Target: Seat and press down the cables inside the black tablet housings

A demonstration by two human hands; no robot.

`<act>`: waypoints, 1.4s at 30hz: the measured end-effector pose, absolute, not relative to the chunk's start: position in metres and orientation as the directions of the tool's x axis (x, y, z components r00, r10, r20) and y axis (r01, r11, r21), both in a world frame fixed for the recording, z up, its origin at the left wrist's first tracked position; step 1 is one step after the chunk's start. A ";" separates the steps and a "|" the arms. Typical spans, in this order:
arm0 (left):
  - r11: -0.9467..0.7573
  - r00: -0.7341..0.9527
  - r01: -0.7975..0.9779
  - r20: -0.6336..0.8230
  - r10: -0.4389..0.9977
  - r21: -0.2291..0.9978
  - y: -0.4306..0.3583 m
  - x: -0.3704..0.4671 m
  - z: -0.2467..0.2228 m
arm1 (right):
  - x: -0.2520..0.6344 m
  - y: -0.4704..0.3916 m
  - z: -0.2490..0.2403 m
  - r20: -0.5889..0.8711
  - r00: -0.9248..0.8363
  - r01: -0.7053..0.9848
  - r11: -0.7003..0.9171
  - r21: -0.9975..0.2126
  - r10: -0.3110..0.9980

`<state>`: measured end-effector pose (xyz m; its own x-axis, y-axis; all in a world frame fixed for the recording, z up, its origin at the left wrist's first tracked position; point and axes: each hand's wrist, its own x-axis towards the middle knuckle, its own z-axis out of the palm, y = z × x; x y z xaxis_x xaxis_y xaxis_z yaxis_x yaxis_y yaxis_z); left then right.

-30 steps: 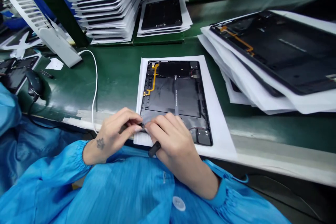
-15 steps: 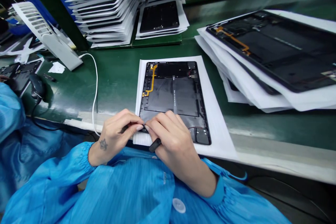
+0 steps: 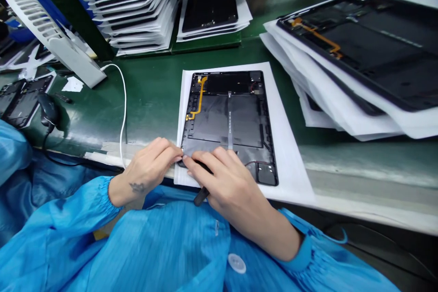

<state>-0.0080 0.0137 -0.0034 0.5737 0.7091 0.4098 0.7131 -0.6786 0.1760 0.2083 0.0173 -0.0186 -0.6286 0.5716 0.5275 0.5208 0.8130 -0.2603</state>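
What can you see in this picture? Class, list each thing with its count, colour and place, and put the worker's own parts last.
Opened black tablet with an orange flex cable: one, black, centre of the bench.
White paper sheet: one, under that tablet.
Green bench surface: one, across the middle.
Stacks of black tablets layered with white sheets: several, far left and centre.
Slanted pile of tablets on white sheets: one, right.
White slatted stand: one, far left.
White cable: one, left of centre.
Slim black tool: one, in the right hand.
Blue smock sleeves: two, bottom.
Left hand: on the tablet's near edge.
Right hand: gripping the tool.
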 end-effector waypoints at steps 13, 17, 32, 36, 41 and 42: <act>-0.717 0.597 0.684 0.464 0.655 0.134 0.001 -0.026 -0.007 | 0.205 0.020 -0.021 0.515 -0.677 0.506 0.840 -0.193 0.526; -0.771 0.683 0.636 0.438 0.585 0.038 -0.001 -0.025 -0.005 | 0.204 0.019 -0.022 0.503 -0.679 0.508 0.837 -0.205 0.535; -0.691 0.533 0.665 0.469 0.704 0.282 0.001 -0.027 -0.004 | 0.217 0.025 -0.005 0.410 -0.693 0.547 0.802 -0.238 0.594; -0.727 0.572 0.644 0.480 0.665 0.240 -0.001 -0.028 -0.008 | 0.213 0.025 -0.010 0.402 -0.705 0.567 0.805 -0.175 0.584; -0.742 0.610 0.648 0.466 0.641 0.173 -0.002 -0.028 -0.007 | 0.214 0.024 -0.011 0.414 -0.708 0.580 0.805 -0.122 0.573; -0.742 0.611 0.649 0.468 0.639 0.166 -0.002 -0.028 -0.006 | 0.214 0.024 -0.012 0.415 -0.708 0.579 0.806 -0.120 0.571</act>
